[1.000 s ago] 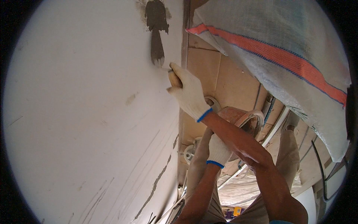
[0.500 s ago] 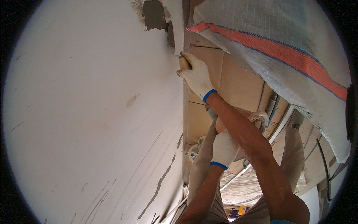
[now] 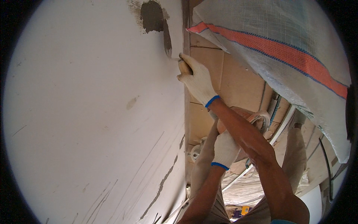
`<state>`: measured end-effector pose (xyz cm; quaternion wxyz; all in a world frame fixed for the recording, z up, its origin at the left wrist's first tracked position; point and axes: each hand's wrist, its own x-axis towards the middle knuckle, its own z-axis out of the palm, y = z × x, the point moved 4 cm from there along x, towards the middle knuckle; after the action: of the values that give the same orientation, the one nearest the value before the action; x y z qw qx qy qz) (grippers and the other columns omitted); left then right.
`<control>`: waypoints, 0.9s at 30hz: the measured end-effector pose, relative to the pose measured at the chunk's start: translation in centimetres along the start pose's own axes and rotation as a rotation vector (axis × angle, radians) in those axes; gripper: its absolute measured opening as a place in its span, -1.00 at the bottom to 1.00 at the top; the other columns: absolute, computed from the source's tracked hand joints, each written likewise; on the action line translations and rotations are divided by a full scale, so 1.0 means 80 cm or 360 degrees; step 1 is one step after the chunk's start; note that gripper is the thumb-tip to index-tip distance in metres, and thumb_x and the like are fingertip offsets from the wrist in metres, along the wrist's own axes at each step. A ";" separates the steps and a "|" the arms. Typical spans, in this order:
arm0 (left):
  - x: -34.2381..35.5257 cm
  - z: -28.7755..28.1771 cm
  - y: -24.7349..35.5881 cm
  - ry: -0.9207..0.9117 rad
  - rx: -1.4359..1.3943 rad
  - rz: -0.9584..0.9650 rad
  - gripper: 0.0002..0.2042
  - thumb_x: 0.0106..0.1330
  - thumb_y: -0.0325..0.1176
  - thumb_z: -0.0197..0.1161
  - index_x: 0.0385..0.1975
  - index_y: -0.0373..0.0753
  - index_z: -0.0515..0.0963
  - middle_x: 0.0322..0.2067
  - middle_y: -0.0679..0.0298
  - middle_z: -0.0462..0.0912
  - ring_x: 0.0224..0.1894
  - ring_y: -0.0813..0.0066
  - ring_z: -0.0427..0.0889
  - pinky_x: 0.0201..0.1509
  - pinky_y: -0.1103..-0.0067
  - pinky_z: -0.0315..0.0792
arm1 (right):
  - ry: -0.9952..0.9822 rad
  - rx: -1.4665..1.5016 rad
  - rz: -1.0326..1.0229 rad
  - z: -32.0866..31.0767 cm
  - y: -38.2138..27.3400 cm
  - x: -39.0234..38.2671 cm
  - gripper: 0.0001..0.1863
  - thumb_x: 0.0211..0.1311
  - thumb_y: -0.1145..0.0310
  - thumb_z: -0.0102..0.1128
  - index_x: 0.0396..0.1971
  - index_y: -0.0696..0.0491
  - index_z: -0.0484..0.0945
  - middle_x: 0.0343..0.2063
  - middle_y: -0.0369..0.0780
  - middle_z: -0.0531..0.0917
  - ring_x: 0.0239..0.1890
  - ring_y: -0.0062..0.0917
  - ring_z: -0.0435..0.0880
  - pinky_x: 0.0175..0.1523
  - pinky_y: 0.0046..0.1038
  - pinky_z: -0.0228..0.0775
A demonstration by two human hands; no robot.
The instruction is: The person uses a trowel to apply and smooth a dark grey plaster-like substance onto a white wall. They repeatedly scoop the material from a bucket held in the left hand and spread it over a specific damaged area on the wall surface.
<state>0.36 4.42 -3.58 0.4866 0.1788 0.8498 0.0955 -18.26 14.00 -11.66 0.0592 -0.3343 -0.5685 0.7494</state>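
Observation:
My right hand (image 3: 194,80), in a cream knit glove with blue cuff, grips the wooden handle of a putty knife (image 3: 185,68). Its flat blade rests against the white wall (image 3: 82,86), just below a dark grey patch (image 3: 151,16) near the wall's right edge. My left hand (image 3: 225,151), gloved alike, is lower, at a dusty reddish-brown bucket (image 3: 237,114); my right forearm crosses in front of it and hides its fingers, so I cannot tell its grip.
A woven sack with an orange stripe (image 3: 276,52) fills the upper right. Behind are tan tiles (image 3: 209,86), pipes (image 3: 272,108), a white strip (image 3: 280,128), a black cable (image 3: 327,164) and a round metal-and-white fitting (image 3: 195,152). My legs stand below, near crumpled sheeting (image 3: 238,186).
My right hand has moved up and to the right with the knife since a second ago, then slightly down in the last half second. My left hand has shifted slightly right.

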 end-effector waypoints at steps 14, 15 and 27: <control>-0.011 0.002 -0.007 0.0052 -0.0019 0.0050 -0.75 0.31 -0.20 0.33 -0.23 -0.27 0.70 -0.25 -0.06 0.76 -0.13 -0.12 0.72 -0.07 0.13 0.58 | -0.0044 -0.0175 -0.0167 0.018 -0.031 -0.010 -0.28 0.05 0.57 0.40 0.31 0.06 0.50 -0.08 -0.06 0.66 -0.08 -0.19 0.69 0.08 -0.28 0.53; -0.010 0.001 -0.008 -0.0026 0.0006 0.0014 -0.74 0.31 -0.19 0.33 -0.19 -0.27 0.69 -0.21 -0.05 0.76 -0.08 -0.13 0.71 -0.02 0.13 0.57 | -0.0038 -0.0215 -0.0238 0.015 -0.037 -0.012 -0.31 0.06 0.55 0.40 0.29 0.06 0.50 -0.09 -0.05 0.66 -0.07 -0.15 0.69 0.05 -0.25 0.53; 0.006 -0.014 0.017 -0.0004 0.0048 -0.0073 -0.84 0.26 -0.36 0.30 -0.36 -0.32 0.70 -0.36 -0.09 0.74 -0.26 -0.13 0.74 -0.16 0.13 0.63 | 0.0137 0.0009 -0.0257 -0.027 -0.015 0.008 -0.31 0.05 0.54 0.40 0.30 0.12 0.53 -0.08 0.01 0.69 -0.08 -0.10 0.71 0.06 -0.29 0.53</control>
<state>-0.50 5.85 -2.95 0.4868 0.1668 0.8545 0.0712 -17.85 16.45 -11.12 0.1447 -0.3192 -0.5884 0.7287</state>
